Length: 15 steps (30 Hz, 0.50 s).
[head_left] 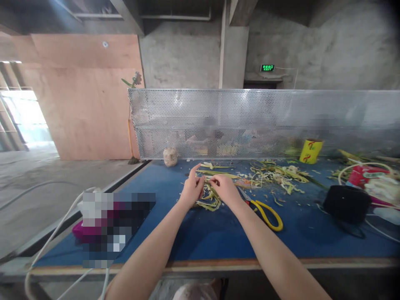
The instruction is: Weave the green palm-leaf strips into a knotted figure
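Observation:
My left hand [191, 189] and my right hand [225, 187] meet over the middle of the blue table. Both pinch pale green plant strips [211, 204], which hang and curl below the fingers. The left index finger points up while its other fingers are closed. Exactly where the fingertips grip is partly hidden. Scissors with yellow handles [275, 225] lie beside my right forearm, blades toward the hands. Longer leaf strips [218, 173] lie just behind the hands.
A loose heap of plant scraps [281, 173] spreads at right. Behind stand a yellow roll [311, 151], a whitish lump [170, 157] and a perforated metal screen [187, 108]. A black box [346, 204] sits at right; a partly blurred dark object [137, 212] lies at left near white cables [59, 227].

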Each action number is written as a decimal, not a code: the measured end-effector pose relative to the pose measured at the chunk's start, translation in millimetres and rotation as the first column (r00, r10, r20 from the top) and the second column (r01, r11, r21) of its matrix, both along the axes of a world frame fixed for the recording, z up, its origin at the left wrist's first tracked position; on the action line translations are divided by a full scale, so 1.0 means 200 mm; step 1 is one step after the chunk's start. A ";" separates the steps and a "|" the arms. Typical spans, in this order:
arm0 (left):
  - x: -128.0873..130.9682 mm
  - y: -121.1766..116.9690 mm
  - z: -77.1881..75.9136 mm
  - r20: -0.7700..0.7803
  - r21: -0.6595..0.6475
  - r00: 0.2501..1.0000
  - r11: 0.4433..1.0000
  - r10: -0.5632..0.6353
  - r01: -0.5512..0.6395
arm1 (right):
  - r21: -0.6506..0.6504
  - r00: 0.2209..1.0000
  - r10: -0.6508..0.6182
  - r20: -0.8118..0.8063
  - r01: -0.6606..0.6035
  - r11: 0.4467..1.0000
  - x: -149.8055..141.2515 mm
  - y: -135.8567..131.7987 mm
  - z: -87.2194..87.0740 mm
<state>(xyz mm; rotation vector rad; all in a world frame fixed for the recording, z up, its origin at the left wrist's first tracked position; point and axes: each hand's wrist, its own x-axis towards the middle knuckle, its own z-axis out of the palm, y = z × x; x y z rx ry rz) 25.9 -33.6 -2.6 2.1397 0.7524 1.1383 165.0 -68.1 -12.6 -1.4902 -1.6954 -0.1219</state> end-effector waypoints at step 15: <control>-0.03 0.05 -0.02 -0.082 0.134 0.996 0.991 0.028 -0.017 | -0.008 0.998 -0.060 -0.011 0.060 0.998 0.03 0.00 0.00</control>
